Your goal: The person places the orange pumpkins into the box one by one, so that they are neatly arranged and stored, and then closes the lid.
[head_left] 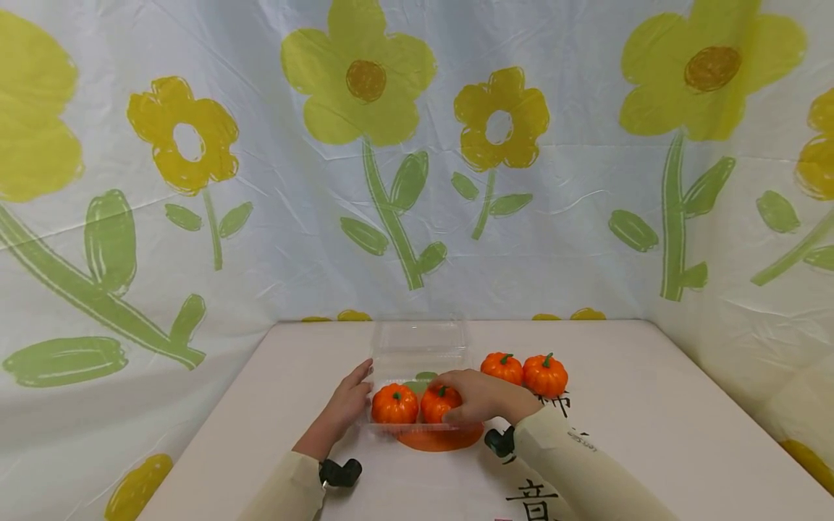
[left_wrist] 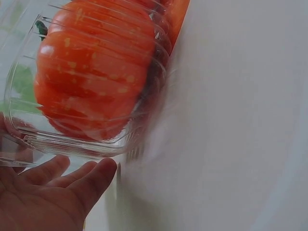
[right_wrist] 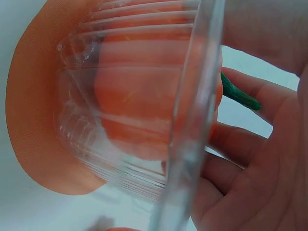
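Observation:
A clear plastic clamshell box stands on the table with its lid folded back. Two small orange toy pumpkins with green stems sit side by side inside, a left pumpkin and a right pumpkin. My right hand reaches over the box's right side, fingers and thumb curled round the right pumpkin. In the right wrist view its green stem points toward the palm. Beside the box's left wall, my left hand has its fingers extended against or very near the plastic.
Two more pumpkins, one and another, stand on the table right of the box. The pale table bears an orange print under the box and black characters. Flower-patterned cloth encloses the back and sides.

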Demonstrator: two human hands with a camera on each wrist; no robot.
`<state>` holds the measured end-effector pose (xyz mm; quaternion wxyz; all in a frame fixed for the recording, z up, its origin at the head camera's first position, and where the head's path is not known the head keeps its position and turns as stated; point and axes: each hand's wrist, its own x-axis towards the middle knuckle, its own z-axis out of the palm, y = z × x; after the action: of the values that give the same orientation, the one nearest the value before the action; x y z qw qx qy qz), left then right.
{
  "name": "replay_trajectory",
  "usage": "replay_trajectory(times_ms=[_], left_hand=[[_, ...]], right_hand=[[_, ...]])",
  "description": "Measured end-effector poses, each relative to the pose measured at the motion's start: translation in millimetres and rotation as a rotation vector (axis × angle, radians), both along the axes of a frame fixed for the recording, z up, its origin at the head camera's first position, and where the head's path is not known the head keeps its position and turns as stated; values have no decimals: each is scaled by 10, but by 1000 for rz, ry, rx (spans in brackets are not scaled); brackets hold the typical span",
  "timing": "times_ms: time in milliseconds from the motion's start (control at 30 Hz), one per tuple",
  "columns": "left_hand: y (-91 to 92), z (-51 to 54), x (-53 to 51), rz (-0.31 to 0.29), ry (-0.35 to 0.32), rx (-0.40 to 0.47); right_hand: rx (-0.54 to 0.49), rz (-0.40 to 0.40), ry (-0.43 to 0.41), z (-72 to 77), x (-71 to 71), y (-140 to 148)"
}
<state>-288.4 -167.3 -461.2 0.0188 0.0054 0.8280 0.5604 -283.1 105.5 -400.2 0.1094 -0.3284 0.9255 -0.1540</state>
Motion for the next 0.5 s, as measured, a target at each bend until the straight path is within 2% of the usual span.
replay_trajectory(times_ms=[267, 500], left_hand=[[7, 15, 15, -3, 9, -12], [7, 15, 20, -8, 5, -8]], right_hand=[[-16, 14, 12, 6, -2, 12], [-55, -8, 1, 67, 23, 94]])
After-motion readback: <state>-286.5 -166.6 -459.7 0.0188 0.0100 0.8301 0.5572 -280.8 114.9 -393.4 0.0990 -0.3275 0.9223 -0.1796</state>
